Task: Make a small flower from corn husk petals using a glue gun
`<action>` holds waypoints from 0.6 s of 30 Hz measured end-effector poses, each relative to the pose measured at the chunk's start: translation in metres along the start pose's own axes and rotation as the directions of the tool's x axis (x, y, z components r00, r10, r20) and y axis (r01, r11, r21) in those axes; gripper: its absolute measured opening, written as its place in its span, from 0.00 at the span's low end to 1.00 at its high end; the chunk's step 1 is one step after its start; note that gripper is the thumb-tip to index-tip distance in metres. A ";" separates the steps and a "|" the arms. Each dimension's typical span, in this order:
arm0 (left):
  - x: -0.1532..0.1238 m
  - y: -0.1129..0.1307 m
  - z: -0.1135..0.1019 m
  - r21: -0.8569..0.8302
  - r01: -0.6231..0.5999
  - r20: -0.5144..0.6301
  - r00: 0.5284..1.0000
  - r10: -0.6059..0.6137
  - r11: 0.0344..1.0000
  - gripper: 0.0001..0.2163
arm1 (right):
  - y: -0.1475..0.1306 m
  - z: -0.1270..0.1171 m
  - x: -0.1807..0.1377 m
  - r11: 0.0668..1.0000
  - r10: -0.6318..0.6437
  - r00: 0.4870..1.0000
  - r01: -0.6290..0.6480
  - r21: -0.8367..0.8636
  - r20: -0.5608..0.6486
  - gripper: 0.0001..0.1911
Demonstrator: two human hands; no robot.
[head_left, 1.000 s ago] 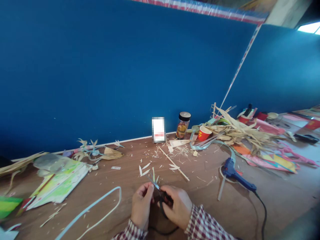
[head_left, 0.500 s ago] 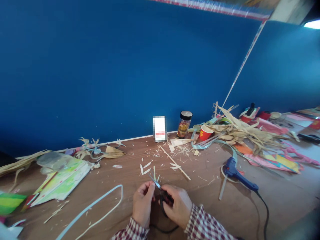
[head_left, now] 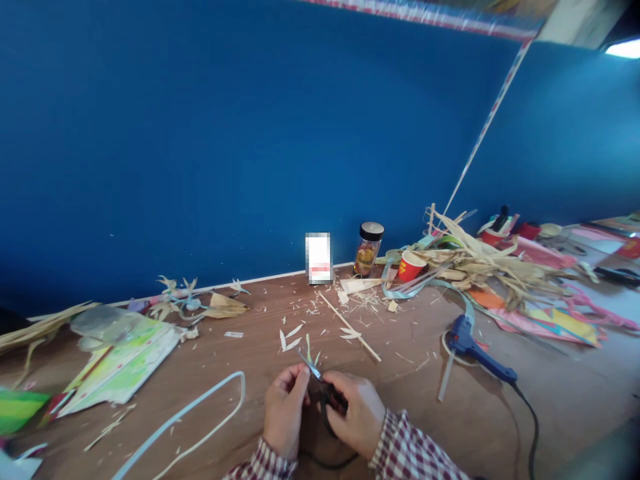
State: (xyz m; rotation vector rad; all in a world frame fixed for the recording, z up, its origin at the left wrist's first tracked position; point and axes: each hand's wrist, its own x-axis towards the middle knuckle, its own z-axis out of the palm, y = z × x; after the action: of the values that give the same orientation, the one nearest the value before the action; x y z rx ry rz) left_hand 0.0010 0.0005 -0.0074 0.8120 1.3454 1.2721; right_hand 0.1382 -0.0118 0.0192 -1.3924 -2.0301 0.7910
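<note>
My right hand (head_left: 357,408) is wrapped round the black handles of a pair of scissors (head_left: 313,371), whose metal blades point up and left, away from me. Beside the blades, my left hand (head_left: 287,405) is closed in a pinch at thumb and forefinger; what sits between the fingertips is too small to make out. Just beyond the scissor tips are pale, leaf-shaped husk pieces (head_left: 290,338). A thin stick (head_left: 369,347) with similar husk leaves on it lies a little further to the right.
A blue glue gun (head_left: 470,347) with its cord lies at right. Behind stand a black-lidded jar (head_left: 369,250), a red paper cup (head_left: 411,266) and a heap of dry husks (head_left: 480,257). At left are a painted sheet (head_left: 127,360) and a pale blue strip (head_left: 185,407).
Almost nothing differs. Both hands and the scissors keep nearly the same place, and the view has shifted very slightly.
</note>
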 end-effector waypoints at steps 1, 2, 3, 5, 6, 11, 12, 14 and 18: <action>0.000 0.000 0.000 0.008 -0.001 0.002 1.000 0.001 1.000 0.12 | 0.000 -0.001 0.000 1.000 0.009 1.000 -0.009 0.020 0.008 0.09; 0.000 0.001 0.000 0.016 -0.002 0.004 1.000 0.002 1.000 0.12 | 0.001 -0.001 0.000 0.999 0.020 1.000 -0.021 0.047 0.024 0.09; -0.001 0.001 0.000 0.021 -0.002 0.006 1.000 0.002 1.000 0.12 | 0.001 -0.002 0.000 0.996 0.035 0.998 -0.039 0.081 0.044 0.08; -0.002 0.001 0.000 0.023 -0.001 0.014 1.000 0.001 1.000 0.12 | 0.002 -0.004 0.001 0.982 0.068 0.992 -0.085 0.167 0.104 0.08; -0.002 0.002 0.000 0.022 -0.002 0.019 1.000 0.001 1.000 0.12 | 0.002 -0.006 0.001 0.971 0.084 0.987 -0.112 0.209 0.135 0.07; -0.002 0.003 0.001 0.025 -0.003 0.026 1.000 0.002 1.000 0.12 | 0.004 -0.011 0.003 0.915 0.143 0.962 -0.217 0.340 0.231 0.07; -0.002 0.004 0.001 0.025 -0.003 0.026 1.000 0.003 1.000 0.12 | 0.003 -0.012 0.003 0.905 0.145 0.959 -0.228 0.359 0.244 0.07; -0.002 0.006 0.002 0.024 -0.002 0.024 1.000 0.001 1.000 0.12 | 0.003 -0.013 0.004 0.888 0.140 0.954 -0.240 0.393 0.266 0.06; -0.003 0.007 0.002 0.034 0.003 0.022 1.000 -0.003 0.999 0.13 | 0.004 -0.014 0.004 0.873 0.157 0.955 -0.254 0.417 0.253 0.07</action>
State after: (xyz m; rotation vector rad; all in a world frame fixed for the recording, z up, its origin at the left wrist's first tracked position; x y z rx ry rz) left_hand 0.0020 -0.0008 0.0006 0.8445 1.3532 1.2378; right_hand 0.1494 -0.0043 0.0264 -1.3060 -1.7047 1.4536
